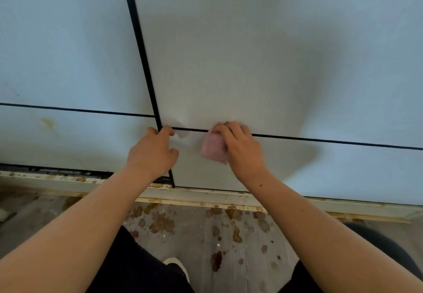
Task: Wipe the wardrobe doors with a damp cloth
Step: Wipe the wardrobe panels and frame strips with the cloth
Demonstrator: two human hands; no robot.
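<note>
Pink cloth (212, 148) is gripped by the right hand (240, 146) against the wardrobe door (251, 63), centre frame; left hand (152, 150) is curled at the vertical gap (146, 63), grip unclear. Wiping is judged underway; yellowish stain (48, 123), left of frame, is not yet wiped.

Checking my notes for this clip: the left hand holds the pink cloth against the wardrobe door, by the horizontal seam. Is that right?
No. The head view shows the pink cloth in the right hand, pressed against the wardrobe door by the horizontal seam. The left hand holds no cloth; its fingertips sit at the door's edge.
</note>
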